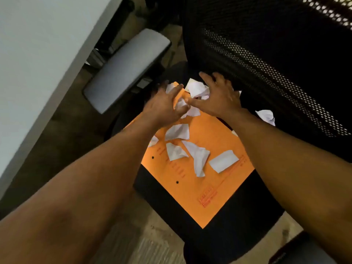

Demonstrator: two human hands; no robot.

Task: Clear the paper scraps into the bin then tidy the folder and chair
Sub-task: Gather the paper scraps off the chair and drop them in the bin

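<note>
Now the light, crumply paper scraps (198, 157) lie on the orange folder (200, 197) under and near both hands, the right hand (217, 100) spread flat on them, the blurry left hand (163, 106) maybe pinching one, so scoop them gently from the sides.

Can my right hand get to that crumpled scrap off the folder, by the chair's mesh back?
Probably yes. The right hand, spread on the scrap pile, need only draw back: the crumpled scrap lies uncovered just beside its wrist; the mesh backrest stands behind it.
</note>
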